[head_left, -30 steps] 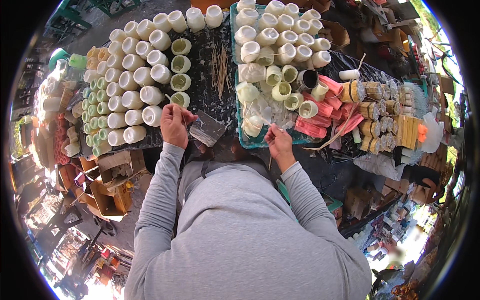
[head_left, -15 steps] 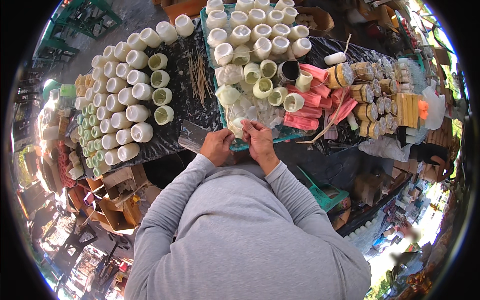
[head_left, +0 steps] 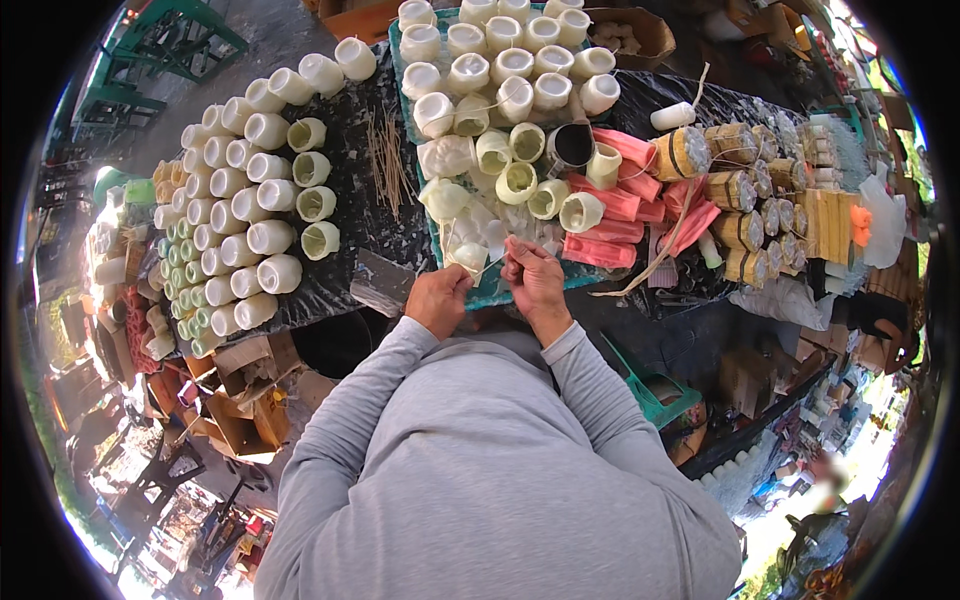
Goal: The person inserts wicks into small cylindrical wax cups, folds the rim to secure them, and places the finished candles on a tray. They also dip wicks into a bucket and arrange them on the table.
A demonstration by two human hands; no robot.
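Note:
My left hand [head_left: 438,299] and my right hand [head_left: 537,284] are raised over the near edge of a teal tray [head_left: 490,297], fingertips pinched. A thin pale strand [head_left: 488,266], like a candle wick, runs between them. Beside the left fingertips is a pale wax piece [head_left: 468,257]; whether it is held or lies in the tray I cannot tell. Translucent wax scraps [head_left: 512,222] lie in the tray just beyond my hands. Farther back in it, hollow pale green wax cups [head_left: 517,183] lie around a dark cup [head_left: 571,146], and rows of whitish wax cups [head_left: 513,64] fill the far part.
Rows of whitish cups [head_left: 270,237] stand on black plastic at left, by thin sticks [head_left: 384,165] and a flat board [head_left: 384,281]. Pink wax blocks [head_left: 603,249], a long curved strip [head_left: 662,244] and yellowish banded bundles [head_left: 681,152] lie at right. A green plastic chair [head_left: 668,405] is below.
My hands have moved slightly apart, the right one shifting right, and the strand between them now shows more plainly. The whole view has shifted a little.

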